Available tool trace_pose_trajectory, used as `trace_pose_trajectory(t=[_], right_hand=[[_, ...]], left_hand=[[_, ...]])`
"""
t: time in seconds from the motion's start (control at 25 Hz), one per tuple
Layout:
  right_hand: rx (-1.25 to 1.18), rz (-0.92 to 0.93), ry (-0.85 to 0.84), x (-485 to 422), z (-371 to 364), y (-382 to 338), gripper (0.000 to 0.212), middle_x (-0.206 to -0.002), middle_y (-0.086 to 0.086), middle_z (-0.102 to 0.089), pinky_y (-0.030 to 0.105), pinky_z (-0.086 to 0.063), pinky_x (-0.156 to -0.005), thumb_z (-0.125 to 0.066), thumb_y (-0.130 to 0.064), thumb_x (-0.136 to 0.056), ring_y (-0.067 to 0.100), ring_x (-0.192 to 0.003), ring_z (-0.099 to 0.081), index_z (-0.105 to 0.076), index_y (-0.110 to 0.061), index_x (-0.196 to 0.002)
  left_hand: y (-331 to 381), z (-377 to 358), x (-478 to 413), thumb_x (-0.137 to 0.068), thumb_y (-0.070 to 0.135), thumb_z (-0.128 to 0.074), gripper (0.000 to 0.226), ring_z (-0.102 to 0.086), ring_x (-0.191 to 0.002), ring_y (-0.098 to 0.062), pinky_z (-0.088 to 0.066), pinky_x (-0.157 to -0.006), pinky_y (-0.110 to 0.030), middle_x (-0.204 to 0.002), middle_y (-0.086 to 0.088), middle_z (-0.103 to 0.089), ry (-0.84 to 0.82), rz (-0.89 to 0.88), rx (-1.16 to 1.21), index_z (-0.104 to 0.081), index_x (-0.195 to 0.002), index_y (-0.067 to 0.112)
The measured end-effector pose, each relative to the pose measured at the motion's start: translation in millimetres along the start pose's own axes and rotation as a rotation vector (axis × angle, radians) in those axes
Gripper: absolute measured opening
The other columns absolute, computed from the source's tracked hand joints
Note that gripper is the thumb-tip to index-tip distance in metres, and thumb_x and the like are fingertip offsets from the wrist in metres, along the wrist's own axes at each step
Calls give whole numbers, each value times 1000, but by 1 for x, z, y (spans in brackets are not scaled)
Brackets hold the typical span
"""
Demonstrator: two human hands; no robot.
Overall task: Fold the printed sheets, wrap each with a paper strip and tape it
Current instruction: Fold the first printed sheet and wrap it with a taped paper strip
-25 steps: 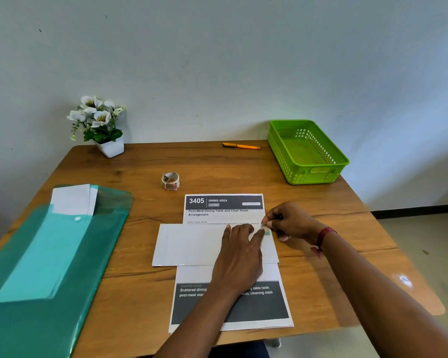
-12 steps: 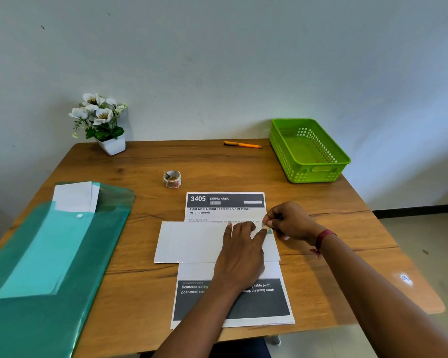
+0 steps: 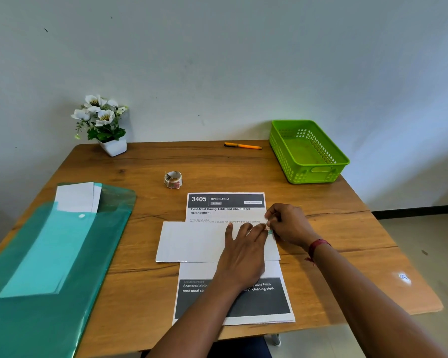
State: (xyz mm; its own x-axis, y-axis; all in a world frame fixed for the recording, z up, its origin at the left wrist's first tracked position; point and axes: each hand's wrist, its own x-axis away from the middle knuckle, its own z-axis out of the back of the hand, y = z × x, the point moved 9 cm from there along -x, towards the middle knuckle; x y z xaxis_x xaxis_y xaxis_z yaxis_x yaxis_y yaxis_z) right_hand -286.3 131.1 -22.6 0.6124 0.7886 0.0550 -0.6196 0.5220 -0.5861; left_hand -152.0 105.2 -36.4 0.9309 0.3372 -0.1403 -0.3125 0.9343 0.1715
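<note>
I see the left hand (image 3: 243,251) flat on the paper strip (image 3: 192,241) mid-frame, right hand (image 3: 289,226) pinching what may be tape (image 3: 270,231) beside it.

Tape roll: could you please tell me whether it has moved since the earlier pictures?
No. The tape roll lies in the same spot, just beyond the top left corner of the printed sheet.

Printed sheet (image 3: 225,206): we see it lying flat and unfolded, its "3405 DINING AREA" header at the far end.
Paper strip (image 3: 192,241): blank white, laid crosswise over the sheet's middle.
Tape roll (image 3: 173,179): just beyond the sheet, apart from it.
</note>
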Motion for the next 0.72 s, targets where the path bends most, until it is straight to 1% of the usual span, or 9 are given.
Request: trace_pose_trajectory(t=[0.08, 0.16, 0.2, 0.28, 0.4, 0.52, 0.6, 0.72], right_hand=[[7, 32, 69, 5, 3, -1, 15, -84, 3, -70, 25, -40, -61, -62, -3, -87, 17, -73, -58, -69, -16, -89], [3, 80, 140, 18, 5, 0, 18, -91, 5, -69, 20, -38, -66, -61, -1, -88, 15, -77, -57, -74, -13, -93], [13, 115, 177, 27, 6, 0, 20, -93, 6, -67, 20, -39, -69, -62, 0, -89, 16, -79, -58, -76, -11, -98], [69, 213, 241, 45, 6, -6, 23, -89, 7, -60, 27, -44, -70, -63, 1, -88, 20, -77, -58, -77, -9, -104], [160, 308, 297, 66, -1, -15, 23, -87, 8, -54, 33, -50, -66, -66, 0, -88, 24, -78, -55, -77, -9, -106], [206, 312, 359, 76, -1, -17, 22, -89, 7, -54, 35, -51, -64, -70, 0, -86, 25, -81, -54, -78, -10, -104], [253, 316, 368, 78, -3, -20, 22, -90, 8, -56, 35, -51, -60, -71, 0, -85, 25, -82, -53, -77, -12, -103], [295, 323, 384, 80, -5, -21, 23, -92, 9, -61, 37, -53, -61, -70, 2, -84, 26, -82, -55, -77, -11, -101]], left_hand=[[0, 0, 0, -88, 12, -45, 62, -26, -142, -22, -11, -118, -61, -156, 2, -34, -1, 3, 5, -34, -149, 18], [0, 1, 0, -89, 11, -42, 58, -27, -141, -22, -11, -118, -60, -156, 3, -34, 8, 15, 21, -36, -147, 19], [1, 2, 0, -90, 12, -42, 56, -27, -142, -22, -12, -118, -60, -155, 3, -35, 12, 19, 29, -38, -146, 20], [1, 3, 0, -92, 13, -42, 53, -28, -142, -23, -13, -118, -60, -155, 3, -36, 23, 24, 41, -40, -144, 21], [1, 3, 1, -93, 16, -41, 53, -29, -141, -21, -15, -118, -58, -154, 5, -38, 26, 35, 48, -38, -145, 24], [1, 5, 2, -94, 18, -43, 51, -31, -141, -21, -16, -118, -56, -153, 6, -40, 35, 43, 53, -40, -145, 24], [1, 5, 2, -94, 18, -42, 49, -32, -141, -20, -15, -118, -56, -153, 6, -42, 31, 47, 60, -42, -143, 24], [1, 3, 2, -94, 17, -42, 48, -31, -141, -20, -15, -118, -56, -152, 7, -42, 32, 57, 66, -43, -141, 24]])
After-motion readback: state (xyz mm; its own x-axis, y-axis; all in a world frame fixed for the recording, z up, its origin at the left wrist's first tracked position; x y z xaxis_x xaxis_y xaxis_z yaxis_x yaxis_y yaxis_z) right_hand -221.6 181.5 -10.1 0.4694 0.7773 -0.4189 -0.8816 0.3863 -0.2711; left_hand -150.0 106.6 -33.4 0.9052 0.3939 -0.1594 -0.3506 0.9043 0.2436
